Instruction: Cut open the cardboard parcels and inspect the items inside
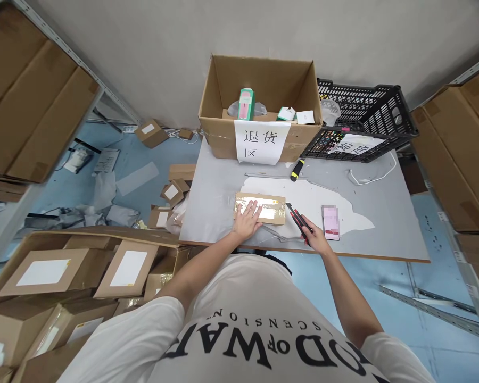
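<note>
Head view: left hand point(247, 219) is resting splayed on an oblong brown cardboard box point(270, 206), whose long axis is running left-right on the grey tabletop point(211, 194); apart, right hand point(314, 235) is gripping a black-and-red utility knife point(297, 217), tip hovering just beside the box's right end.

Glossy clear tape point(280, 216) is seen on the oblong matt brown cardboard parcel point(268, 204); the black lattice crate point(403, 109) is made of plastic, the white T-shirt point(247, 287) of cloth.

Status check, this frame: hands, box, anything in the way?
Left hand flat on box. Right hand gripping cutter, tip by box's right end, contact unclear. Box looks closed. Phone off right, not in the way.
</note>
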`<move>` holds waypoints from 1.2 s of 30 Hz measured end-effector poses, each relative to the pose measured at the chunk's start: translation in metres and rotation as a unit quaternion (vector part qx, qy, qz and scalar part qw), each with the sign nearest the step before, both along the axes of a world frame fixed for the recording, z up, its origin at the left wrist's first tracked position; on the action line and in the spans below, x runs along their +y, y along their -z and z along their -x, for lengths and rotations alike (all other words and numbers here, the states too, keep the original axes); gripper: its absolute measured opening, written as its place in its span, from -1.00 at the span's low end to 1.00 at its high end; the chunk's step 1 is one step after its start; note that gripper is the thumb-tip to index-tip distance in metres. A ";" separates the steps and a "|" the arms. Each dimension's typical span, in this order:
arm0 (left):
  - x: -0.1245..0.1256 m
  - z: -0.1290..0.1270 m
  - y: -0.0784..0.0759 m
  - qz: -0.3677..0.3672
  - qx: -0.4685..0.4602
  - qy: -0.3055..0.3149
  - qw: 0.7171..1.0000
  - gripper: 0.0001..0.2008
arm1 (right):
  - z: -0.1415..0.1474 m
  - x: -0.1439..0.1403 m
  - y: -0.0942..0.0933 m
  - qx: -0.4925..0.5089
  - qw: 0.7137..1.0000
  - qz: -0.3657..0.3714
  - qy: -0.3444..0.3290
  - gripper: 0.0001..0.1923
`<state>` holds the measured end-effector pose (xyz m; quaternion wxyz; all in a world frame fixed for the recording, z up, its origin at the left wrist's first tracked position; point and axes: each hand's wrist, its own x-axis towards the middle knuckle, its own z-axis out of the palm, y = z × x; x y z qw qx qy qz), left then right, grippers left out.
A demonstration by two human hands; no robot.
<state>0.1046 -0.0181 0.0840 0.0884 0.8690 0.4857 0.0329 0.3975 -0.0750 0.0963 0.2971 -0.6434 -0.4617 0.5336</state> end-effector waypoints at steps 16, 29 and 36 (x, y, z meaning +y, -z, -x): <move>0.003 -0.006 0.003 0.033 0.003 -0.025 0.999 -0.38 | -0.018 0.010 -0.016 0.005 0.997 0.049 -0.060 -0.27; 0.004 -0.005 0.009 0.029 0.006 -0.018 0.999 -0.39 | -0.030 -0.007 -0.034 0.009 0.987 0.109 -0.120 -0.26; 0.006 -0.006 0.004 0.053 0.006 -0.017 0.998 -0.38 | -0.030 -0.025 -0.035 0.009 0.986 0.109 -0.127 -0.30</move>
